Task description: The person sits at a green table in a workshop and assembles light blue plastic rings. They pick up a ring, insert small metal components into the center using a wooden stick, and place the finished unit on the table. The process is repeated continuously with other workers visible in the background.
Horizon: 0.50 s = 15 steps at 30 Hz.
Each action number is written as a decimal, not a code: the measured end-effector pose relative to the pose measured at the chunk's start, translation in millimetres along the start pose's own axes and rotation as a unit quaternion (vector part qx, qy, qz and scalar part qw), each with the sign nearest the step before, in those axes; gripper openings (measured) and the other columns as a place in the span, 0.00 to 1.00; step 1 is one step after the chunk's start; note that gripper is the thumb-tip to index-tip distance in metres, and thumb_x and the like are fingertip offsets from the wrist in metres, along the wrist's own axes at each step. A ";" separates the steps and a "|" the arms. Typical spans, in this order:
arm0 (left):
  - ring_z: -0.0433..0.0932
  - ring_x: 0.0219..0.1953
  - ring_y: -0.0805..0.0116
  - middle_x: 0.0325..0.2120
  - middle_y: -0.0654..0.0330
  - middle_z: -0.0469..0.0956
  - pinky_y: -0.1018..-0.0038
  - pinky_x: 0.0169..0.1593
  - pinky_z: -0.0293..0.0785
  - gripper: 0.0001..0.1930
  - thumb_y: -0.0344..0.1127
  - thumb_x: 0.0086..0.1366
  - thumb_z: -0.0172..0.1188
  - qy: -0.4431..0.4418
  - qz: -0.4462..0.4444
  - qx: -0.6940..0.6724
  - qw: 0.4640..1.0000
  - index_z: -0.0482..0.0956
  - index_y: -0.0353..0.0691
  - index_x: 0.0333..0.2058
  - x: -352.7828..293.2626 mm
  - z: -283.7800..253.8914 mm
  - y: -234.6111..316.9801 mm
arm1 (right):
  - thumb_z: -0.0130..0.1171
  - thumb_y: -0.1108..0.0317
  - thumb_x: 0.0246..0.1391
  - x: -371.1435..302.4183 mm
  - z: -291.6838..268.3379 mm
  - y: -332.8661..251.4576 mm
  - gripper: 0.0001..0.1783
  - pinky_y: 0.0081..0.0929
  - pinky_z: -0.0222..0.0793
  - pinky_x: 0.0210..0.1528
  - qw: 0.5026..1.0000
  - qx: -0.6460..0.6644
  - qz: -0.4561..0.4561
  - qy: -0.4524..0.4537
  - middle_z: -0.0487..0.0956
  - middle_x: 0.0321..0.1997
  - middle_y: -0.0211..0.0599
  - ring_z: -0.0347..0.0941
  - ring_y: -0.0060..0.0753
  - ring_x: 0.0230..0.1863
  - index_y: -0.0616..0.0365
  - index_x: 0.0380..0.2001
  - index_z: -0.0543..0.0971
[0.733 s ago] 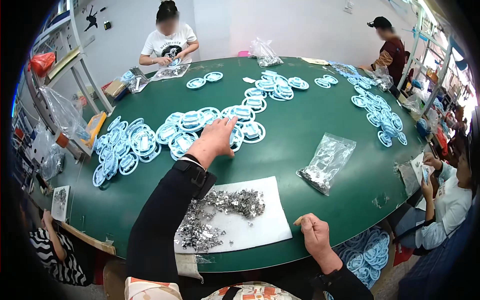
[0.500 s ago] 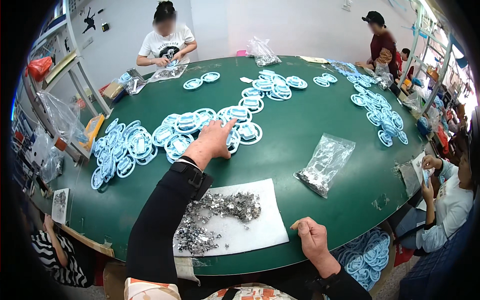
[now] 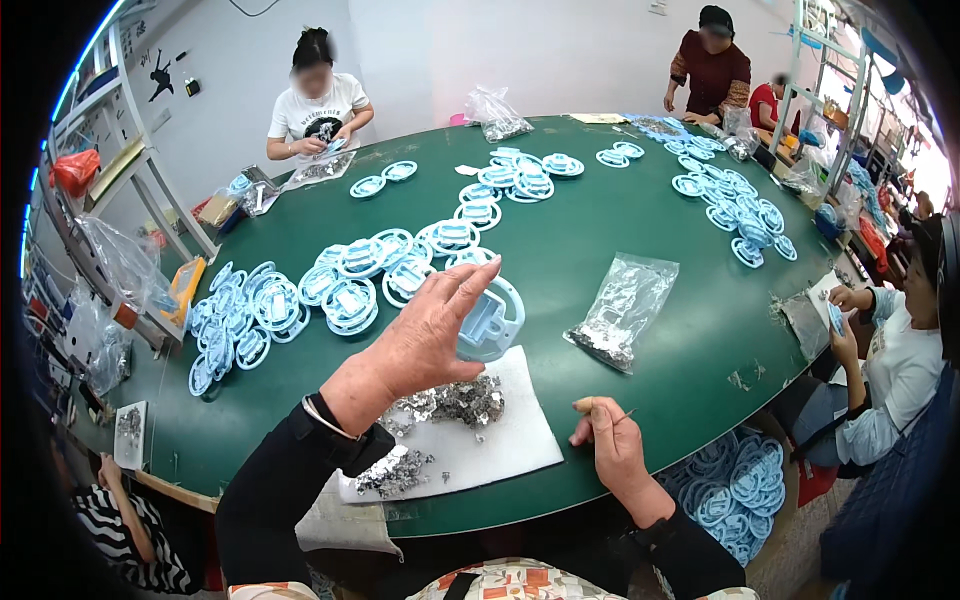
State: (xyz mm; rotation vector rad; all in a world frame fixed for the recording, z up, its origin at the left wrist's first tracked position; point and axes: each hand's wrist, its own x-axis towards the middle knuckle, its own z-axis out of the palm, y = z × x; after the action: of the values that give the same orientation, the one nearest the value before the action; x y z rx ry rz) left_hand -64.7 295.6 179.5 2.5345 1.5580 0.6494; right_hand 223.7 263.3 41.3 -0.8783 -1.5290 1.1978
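Note:
My left hand (image 3: pixel 420 322) grips a light-blue oval plastic frame (image 3: pixel 492 325) by its edge, thumb below and fingers above, lifted over the table. Under it lies a white foam sheet (image 3: pixel 530 437) bearing a heap of small silvery metal pieces (image 3: pixel 462 402). My right hand (image 3: pixel 617 450) is closed near the table's front edge, right of the sheet. A thin dark tip shows by its fingers; what it belongs to is hidden. Beyond my left hand, more light-blue frames (image 3: pixel 352 304) lie in overlapping piles.
A clear bag of metal pieces (image 3: pixel 620 312) lies on the green table (image 3: pixel 560 225), right of centre. A container of blue frames (image 3: pixel 735 490) stands below the front right edge. Several people sit or stand around the table; one (image 3: pixel 890 340) works at the right.
My left hand has picked a blue frame off the pile and drawn it back toward the foam sheet. My right hand stays near the front edge, turned slightly. The view has shifted a little.

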 end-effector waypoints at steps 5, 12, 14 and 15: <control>0.66 0.61 0.44 0.62 0.46 0.63 0.58 0.67 0.67 0.60 0.30 0.41 0.76 0.011 0.057 -0.053 0.997 0.50 0.47 0.73 -28.2 5.4 51.4 | 0.47 0.60 0.73 2.0 -1.2 -32.4 0.19 0.14 0.64 0.29 0.986 0.138 0.091 -0.025 0.78 0.37 0.30 0.70 0.13 0.30 0.65 0.53 0.77; 0.66 0.62 0.43 0.63 0.44 0.63 0.56 0.64 0.68 0.59 0.30 0.39 0.77 0.009 0.091 -0.049 0.995 0.53 0.38 0.70 -54.1 18.3 95.2 | 0.53 0.59 0.71 -6.6 9.7 -47.6 0.15 0.13 0.59 0.27 0.951 0.257 0.140 -0.100 0.78 0.29 0.25 0.66 0.10 0.25 0.60 0.49 0.78; 0.65 0.63 0.42 0.63 0.43 0.62 0.55 0.65 0.67 0.59 0.31 0.41 0.77 0.019 0.080 -0.085 0.993 0.52 0.40 0.71 -62.4 23.8 96.4 | 0.53 0.59 0.71 -10.6 13.0 -48.4 0.14 0.13 0.59 0.26 0.947 0.264 0.155 -0.100 0.77 0.26 0.24 0.66 0.10 0.24 0.58 0.43 0.79; 0.64 0.64 0.41 0.63 0.43 0.62 0.54 0.65 0.66 0.59 0.31 0.42 0.77 0.024 0.075 -0.104 0.992 0.51 0.41 0.72 -67.2 26.3 96.3 | 0.54 0.59 0.71 -12.0 12.2 -48.0 0.14 0.13 0.59 0.26 0.949 0.254 0.164 -0.093 0.77 0.26 0.24 0.66 0.10 0.24 0.58 0.43 0.79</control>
State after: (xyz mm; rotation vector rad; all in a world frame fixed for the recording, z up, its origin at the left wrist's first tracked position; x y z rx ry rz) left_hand -0.2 195.2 163.9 2.5114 1.2483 0.8475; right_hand 216.4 236.6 84.1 -0.6951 -1.1496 1.8592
